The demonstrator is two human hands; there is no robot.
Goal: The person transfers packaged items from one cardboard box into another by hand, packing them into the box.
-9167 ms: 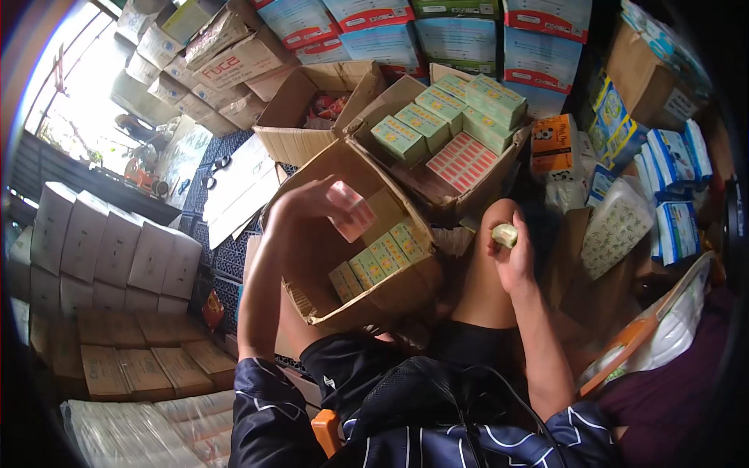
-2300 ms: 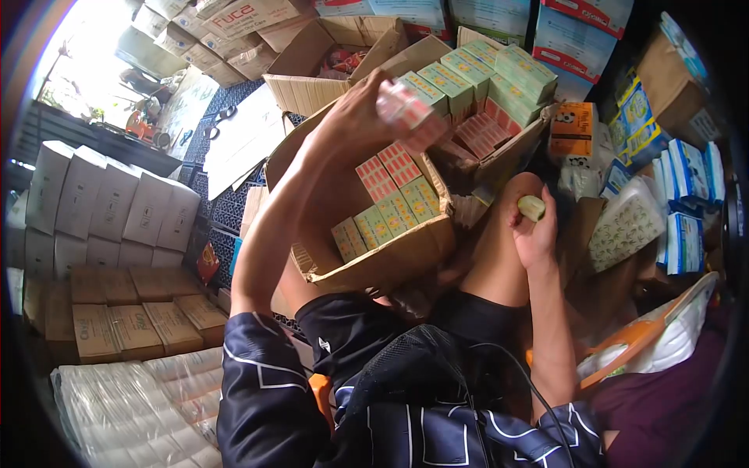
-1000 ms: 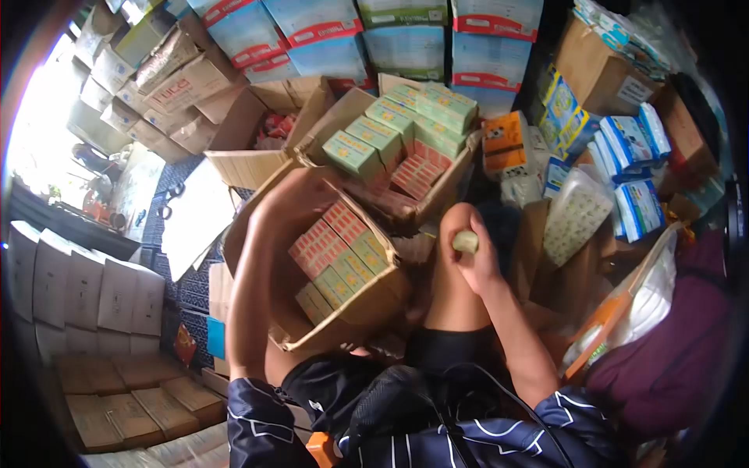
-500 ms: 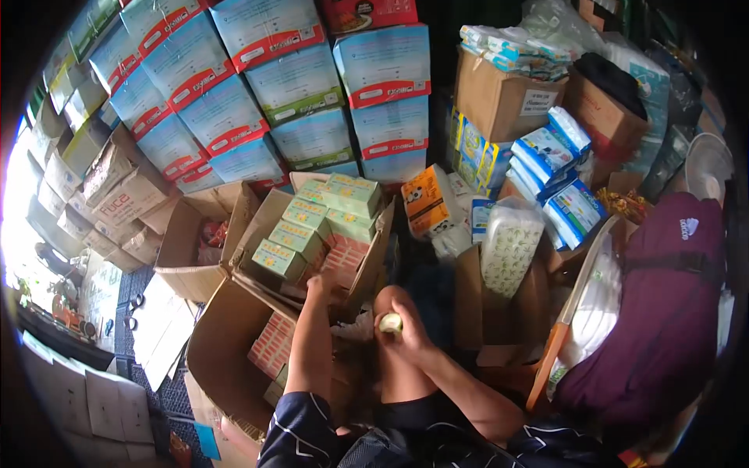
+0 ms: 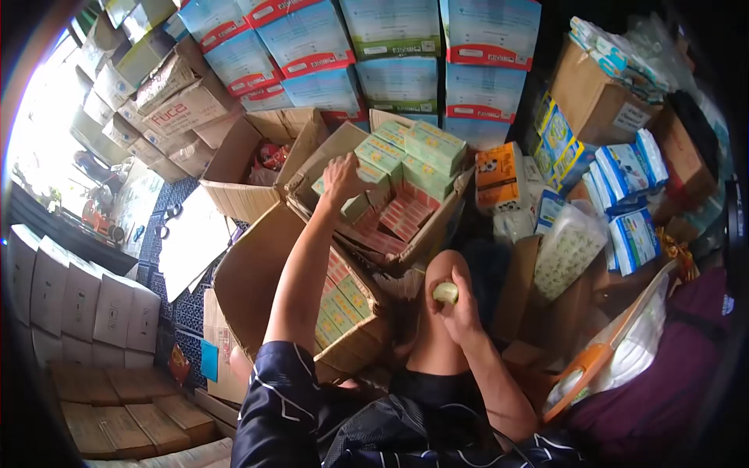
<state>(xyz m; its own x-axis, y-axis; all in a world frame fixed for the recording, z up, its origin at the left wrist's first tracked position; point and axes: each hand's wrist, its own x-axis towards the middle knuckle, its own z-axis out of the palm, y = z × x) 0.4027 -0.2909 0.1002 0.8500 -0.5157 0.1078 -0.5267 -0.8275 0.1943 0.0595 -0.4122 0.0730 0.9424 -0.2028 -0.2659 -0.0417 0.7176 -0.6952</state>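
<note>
My left hand [image 5: 342, 181] is over the front left of an open cardboard box [image 5: 312, 160], fingers apart on or just above the pale green cartons [image 5: 382, 158]. Whether it touches them I cannot tell. Beside it in the same box lie pink-and-white packs [image 5: 404, 216]. My right hand [image 5: 463, 313] rests by my bent knee, its fingers closed around a small, pale greenish round thing [image 5: 445, 292] whose kind is unclear. Nearer me, a second open box [image 5: 250, 273] holds more green cartons [image 5: 339, 308] and pink packs.
Stacked blue-and-white boxes [image 5: 402, 86] line the back. Another open carton [image 5: 242, 175] with red packets stands at left. To the right are an orange panda pack [image 5: 498, 183], blue-and-white packages [image 5: 633, 242] and a purple bag [image 5: 647, 374]. White boxes [image 5: 86, 296] fill the lower left.
My view has swung left and downward. The left hand has moved from the pink packs to the front green cartons, its fingers now spread. The right hand still holds the round thing near my knee.
</note>
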